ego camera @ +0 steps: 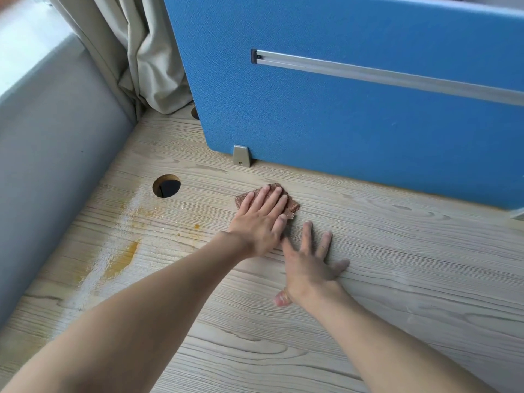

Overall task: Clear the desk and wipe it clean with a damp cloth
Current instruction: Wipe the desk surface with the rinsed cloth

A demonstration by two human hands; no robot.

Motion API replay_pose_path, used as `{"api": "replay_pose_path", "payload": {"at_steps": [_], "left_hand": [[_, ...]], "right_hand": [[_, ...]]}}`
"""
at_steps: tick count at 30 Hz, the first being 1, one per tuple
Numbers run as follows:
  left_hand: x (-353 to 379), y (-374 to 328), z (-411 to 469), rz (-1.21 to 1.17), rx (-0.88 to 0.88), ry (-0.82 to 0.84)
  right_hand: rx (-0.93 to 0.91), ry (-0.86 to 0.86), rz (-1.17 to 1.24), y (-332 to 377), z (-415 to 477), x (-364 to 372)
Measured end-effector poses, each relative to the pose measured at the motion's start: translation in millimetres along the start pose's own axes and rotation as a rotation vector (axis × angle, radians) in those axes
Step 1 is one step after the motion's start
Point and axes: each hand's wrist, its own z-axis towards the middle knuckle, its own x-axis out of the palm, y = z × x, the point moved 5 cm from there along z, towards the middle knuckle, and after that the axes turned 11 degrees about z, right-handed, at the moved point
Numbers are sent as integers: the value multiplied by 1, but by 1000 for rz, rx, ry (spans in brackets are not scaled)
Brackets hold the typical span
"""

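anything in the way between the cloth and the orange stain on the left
Nothing visible. Bare desk lies between the cloth under the left hand and the orange stain; the round hole sits just behind that path.

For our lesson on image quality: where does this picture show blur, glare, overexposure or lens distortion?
Head view: motion blur smears the right hand; the left hand on the cloth is sharper; the window ledge, top left, is washed out; a pale streak on the desk glints; the blue partition and its rail look skewed, as wide lenses do.
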Motion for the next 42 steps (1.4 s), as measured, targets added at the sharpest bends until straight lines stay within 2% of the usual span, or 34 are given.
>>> {"api": "replay_pose_path", "payload": {"at_steps": [12, 23, 28, 31, 38, 42], "left_hand": [[-20, -5, 59, -62, -43, -7], [-9, 24, 39, -119, -292, -72], [-2, 38, 12, -119, -337, -111], [-2, 40, 0, -106, -300, -107], [-28, 53, -9, -66, -293, -294], [-41, 57, -18, -375, -394, -393]], "right_hand": [[-5, -6, -22, -1, 1, 1], [-9, 3, 7, -2, 0, 1], [-16, 5, 37, 0, -2, -2], [-25, 1, 47, 0, -3, -3], [-26, -8, 50, 0, -2, -2], [-24, -9, 65, -2, -1, -2]]}}
